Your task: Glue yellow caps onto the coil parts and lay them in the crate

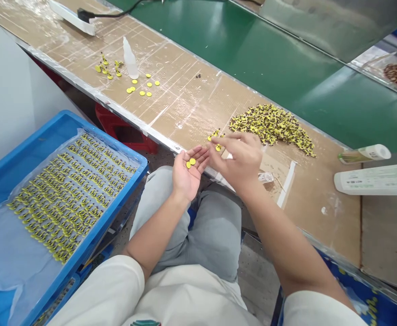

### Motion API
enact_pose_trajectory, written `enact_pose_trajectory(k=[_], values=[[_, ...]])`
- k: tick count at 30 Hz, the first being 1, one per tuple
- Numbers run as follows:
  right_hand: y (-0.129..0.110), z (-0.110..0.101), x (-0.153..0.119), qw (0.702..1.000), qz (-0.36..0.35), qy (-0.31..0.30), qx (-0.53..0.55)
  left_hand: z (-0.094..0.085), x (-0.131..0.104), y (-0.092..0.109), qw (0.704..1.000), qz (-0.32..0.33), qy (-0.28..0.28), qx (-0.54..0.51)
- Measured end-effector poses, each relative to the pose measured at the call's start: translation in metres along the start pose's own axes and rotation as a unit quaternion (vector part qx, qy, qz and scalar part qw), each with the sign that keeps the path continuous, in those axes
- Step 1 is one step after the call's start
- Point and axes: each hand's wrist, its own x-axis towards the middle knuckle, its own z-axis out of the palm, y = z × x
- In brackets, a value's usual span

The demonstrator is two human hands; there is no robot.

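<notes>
My left hand (188, 174) is palm up in front of the table edge, fingers spread, with yellow discs (190, 163) lying loose on the palm. Beside it, my right hand (237, 156) is blurred over the table edge, and its fingertips are too smeared to show whether they hold anything. A few small yellow-and-dark pieces (215, 135) lie just beyond its fingers. Behind the right hand is a big heap of similar yellow-and-dark pieces (273, 127). Loose yellow discs (142, 93) are scattered near an upright white bottle (129, 59), with assembled pieces (106, 70) to its left.
A blue tray (65, 117) at the left holds rows of yellow-and-dark pieces on a sheet. A green belt (235, 59) runs behind the cardboard-covered table (184, 108). Two cylindrical containers (375, 179) lie at the right. A red stool (123, 131) stands under the table.
</notes>
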Motion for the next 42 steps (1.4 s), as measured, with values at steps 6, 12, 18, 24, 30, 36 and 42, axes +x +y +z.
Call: enact_pose_trajectory(k=[6, 12, 18, 24, 30, 36, 42], values=[[-0.017, 0.005, -0.029, 0.984, -0.023, -0.141, 0.107, 0.005, -0.003, -0.005, 1.000, -0.008, -0.017, 0.019], [-0.016, 0.008, -0.038, 0.973, 0.094, -0.103, 0.186, 0.008, -0.009, -0.010, 0.999, -0.025, -0.046, 0.014], [-0.018, -0.010, -0.041, 0.834, 0.346, -0.060, 0.426, 0.006, -0.011, -0.010, 0.995, -0.054, -0.068, 0.048], [-0.010, -0.029, -0.046, 0.765, 0.407, -0.047, 0.497, 0.011, -0.017, -0.012, 0.987, -0.055, -0.129, 0.083], [-0.004, -0.043, -0.049, 0.754, 0.411, -0.048, 0.510, 0.013, -0.020, -0.017, 0.973, -0.091, -0.163, 0.135], [-0.006, -0.046, -0.054, 0.671, 0.452, -0.043, 0.586, 0.016, -0.023, -0.026, 0.976, -0.041, -0.160, 0.142], [0.005, -0.056, -0.055, 0.699, 0.440, -0.082, 0.558, 0.018, -0.025, -0.028, 0.968, -0.087, -0.172, 0.160]])
